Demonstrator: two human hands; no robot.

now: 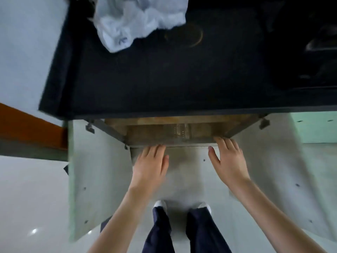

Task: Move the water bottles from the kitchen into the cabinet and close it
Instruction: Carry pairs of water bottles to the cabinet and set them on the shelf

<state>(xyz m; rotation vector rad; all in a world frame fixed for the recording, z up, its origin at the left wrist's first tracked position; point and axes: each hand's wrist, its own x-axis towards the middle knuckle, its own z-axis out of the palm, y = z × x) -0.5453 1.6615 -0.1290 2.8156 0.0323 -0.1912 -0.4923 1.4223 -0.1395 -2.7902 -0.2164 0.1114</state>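
Clear bottle (pixel 179 129) beyond empty hands (pixel 189 165)

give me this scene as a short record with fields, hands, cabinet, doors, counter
left hand: open, empty, at the cabinet's front edge
right hand: open, empty, fingers at the same edge
cabinet: open below the counter, something clear and blurred inside
left door: swung open
right door: swung open
counter: dark, crumpled plastic bag on top
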